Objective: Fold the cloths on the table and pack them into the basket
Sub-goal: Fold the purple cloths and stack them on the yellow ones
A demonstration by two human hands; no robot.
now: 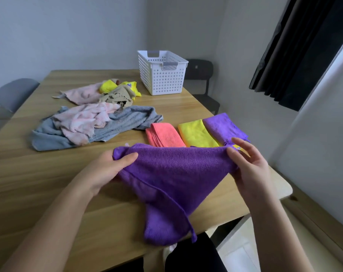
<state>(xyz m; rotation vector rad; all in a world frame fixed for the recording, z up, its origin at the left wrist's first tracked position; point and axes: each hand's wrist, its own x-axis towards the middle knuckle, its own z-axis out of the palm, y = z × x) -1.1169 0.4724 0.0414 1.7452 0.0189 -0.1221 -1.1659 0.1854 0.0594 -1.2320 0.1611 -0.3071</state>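
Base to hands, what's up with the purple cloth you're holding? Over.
Left hand and right hand each pinch a top corner of the purple cloth. Fold not finished. Basket far side, path clear.

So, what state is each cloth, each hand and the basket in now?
Held purple cloth: not yet folded, stretched between both hands.
Left hand: grips one corner.
Right hand: pinches the other corner.
Coral cloth: folded, on table.
Near yellow cloth: folded, beside it.
Far purple cloth: folded, beside that.
Grey towel: crumpled, under pink cloth.
Basket: upright, inside not visible.

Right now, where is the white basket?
In the head view, the white basket stands at the far edge of the table, just right of the crumpled yellow cloth.
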